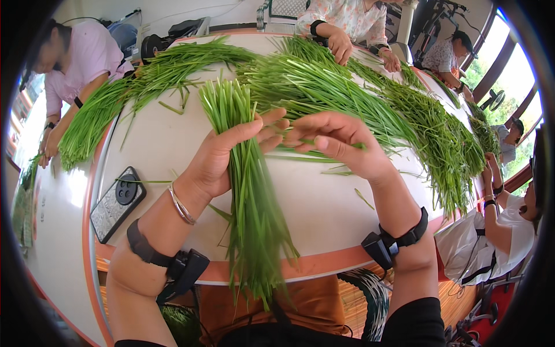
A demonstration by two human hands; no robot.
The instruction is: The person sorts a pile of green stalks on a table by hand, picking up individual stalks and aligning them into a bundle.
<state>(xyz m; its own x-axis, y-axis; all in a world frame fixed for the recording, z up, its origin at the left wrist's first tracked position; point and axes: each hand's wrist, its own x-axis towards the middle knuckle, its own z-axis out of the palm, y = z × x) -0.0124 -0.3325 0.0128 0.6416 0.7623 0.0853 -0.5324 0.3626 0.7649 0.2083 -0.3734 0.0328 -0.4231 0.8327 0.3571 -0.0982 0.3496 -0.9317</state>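
Observation:
A thick bundle of green garlic chives (247, 173) is gripped by my left hand (217, 156), its pale cut ends pointing away from me. The leafy tips hang over the table's near edge towards my lap. To the right of the bundle, my right hand (342, 141) is raised with fingers bent, and a few loose green blades lie across its fingers and thumb. Its fingertips come close to those of my left hand. Beyond both hands, a large heap of chives (329, 91) spreads across the white table (312, 208).
A patterned phone (119, 204) lies at the left table edge. More chives (433, 126) stretch along the right side, and another pile (99, 117) lies at the left. Co-workers sit around; one person's hand (340, 45) touches the far heap. A woven chair arm (368, 299) is below.

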